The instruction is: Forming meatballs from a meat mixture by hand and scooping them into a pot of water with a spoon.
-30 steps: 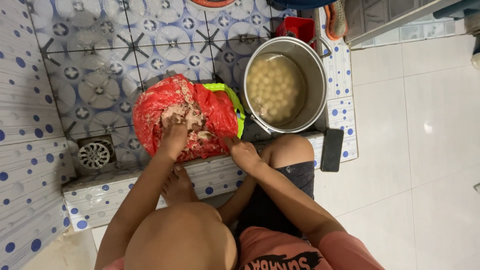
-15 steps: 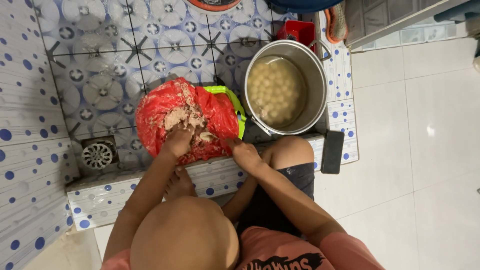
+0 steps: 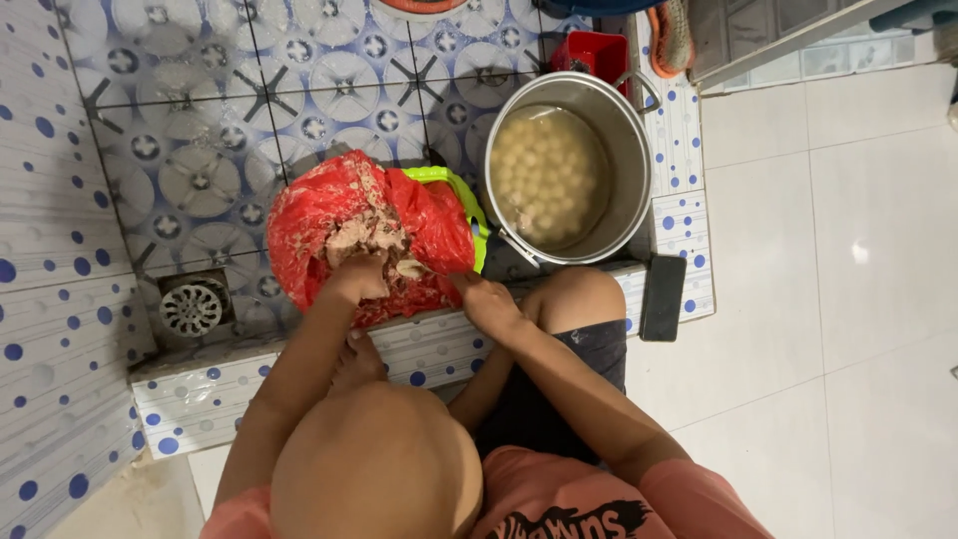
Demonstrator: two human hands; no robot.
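A red plastic bag (image 3: 299, 215) lies open on the patterned tile floor, lined into a green basket (image 3: 461, 190), and holds pinkish meat paste (image 3: 351, 235). My left hand (image 3: 357, 276) is sunk in the bag with its fingers closed on a handful of paste. My right hand (image 3: 487, 299) is at the bag's right edge and grips what looks like a small spoon (image 3: 411, 268) with a lump of paste at its tip, right next to the left hand. A steel pot (image 3: 627, 150) of water with several pale round balls (image 3: 544, 175) stands just right of the bag.
A floor drain (image 3: 192, 307) sits left of the bag. A low tiled curb (image 3: 200, 384) runs under my arms. On the curb's right end lies a dark phone (image 3: 663, 296). A red box (image 3: 597, 52) stands behind the pot. White floor tiles (image 3: 828, 299) spread to the right.
Both hands stay at the bag with only small shifts in the paste; the view has moved slightly.
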